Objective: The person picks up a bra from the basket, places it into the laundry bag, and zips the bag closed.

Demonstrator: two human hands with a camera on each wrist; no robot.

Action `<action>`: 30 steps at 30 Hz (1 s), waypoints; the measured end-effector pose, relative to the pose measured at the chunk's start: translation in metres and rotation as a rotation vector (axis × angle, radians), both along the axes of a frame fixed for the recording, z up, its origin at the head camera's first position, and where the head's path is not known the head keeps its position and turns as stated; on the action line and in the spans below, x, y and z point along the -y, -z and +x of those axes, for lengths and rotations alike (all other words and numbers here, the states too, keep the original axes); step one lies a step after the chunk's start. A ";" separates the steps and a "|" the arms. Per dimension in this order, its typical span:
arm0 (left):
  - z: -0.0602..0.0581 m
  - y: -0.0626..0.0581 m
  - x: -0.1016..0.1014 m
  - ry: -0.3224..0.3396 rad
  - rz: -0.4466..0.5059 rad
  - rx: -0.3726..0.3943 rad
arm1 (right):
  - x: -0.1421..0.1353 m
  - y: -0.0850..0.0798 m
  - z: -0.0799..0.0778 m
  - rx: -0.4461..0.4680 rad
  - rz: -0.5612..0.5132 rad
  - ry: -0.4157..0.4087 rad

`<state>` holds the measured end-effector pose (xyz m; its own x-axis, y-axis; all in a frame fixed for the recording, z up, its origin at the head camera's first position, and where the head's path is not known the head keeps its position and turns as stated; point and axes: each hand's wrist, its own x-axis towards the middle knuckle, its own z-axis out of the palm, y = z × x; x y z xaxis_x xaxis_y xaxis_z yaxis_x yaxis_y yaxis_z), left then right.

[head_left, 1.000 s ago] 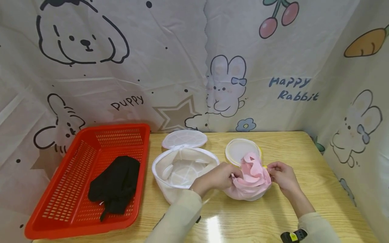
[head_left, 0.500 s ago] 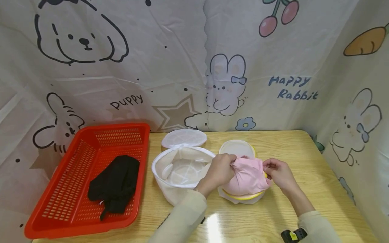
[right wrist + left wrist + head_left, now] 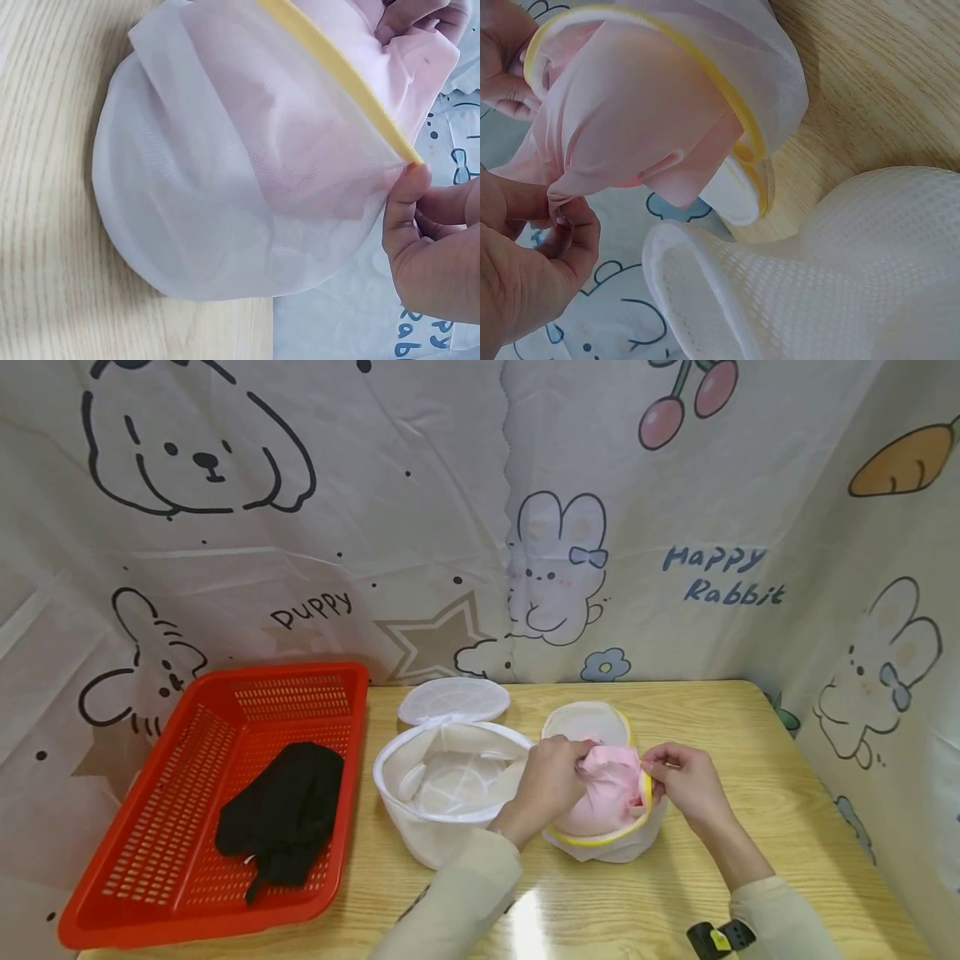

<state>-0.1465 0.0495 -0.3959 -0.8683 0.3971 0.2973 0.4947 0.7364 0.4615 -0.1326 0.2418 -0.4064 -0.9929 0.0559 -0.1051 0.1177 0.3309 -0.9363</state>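
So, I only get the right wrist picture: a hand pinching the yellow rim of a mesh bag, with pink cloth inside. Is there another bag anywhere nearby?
Observer: Yes, the head view shows a white-trimmed mesh bag, open, just left of your yellow-rimmed bag.
Visitor: Is pink cloth the only fabric item out, then?
Observer: No, the head view also shows a black cloth lying in a red basket at the far left.
Visitor: And that bit of hand in my top corner?
Observer: That's the left hand; its own wrist view shows it pinching a bunched end of the pink cloth.
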 end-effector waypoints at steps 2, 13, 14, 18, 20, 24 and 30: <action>0.000 -0.002 -0.002 0.022 -0.029 -0.007 | 0.001 -0.003 -0.001 0.001 -0.014 0.015; -0.002 -0.007 -0.010 0.099 -0.064 0.009 | 0.009 -0.026 -0.003 0.015 -0.135 0.015; -0.002 -0.007 -0.011 0.109 -0.066 0.014 | 0.010 -0.029 -0.003 0.014 -0.147 0.011; -0.001 -0.007 -0.014 0.127 -0.072 0.031 | 0.012 -0.041 -0.003 -0.016 -0.187 0.003; -0.001 -0.007 -0.014 0.124 -0.087 0.033 | 0.011 -0.046 -0.003 -0.030 -0.196 -0.002; -0.001 -0.007 -0.012 0.103 -0.106 0.055 | 0.004 -0.051 -0.004 -0.031 -0.182 -0.002; -0.001 -0.010 -0.007 0.087 -0.013 0.159 | -0.011 -0.047 -0.003 -0.003 -0.196 -0.012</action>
<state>-0.1474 0.0561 -0.3855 -0.8662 0.4757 0.1530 0.4783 0.7005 0.5296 -0.1360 0.2523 -0.3589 -0.9937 0.0226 -0.1094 0.1115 0.1439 -0.9833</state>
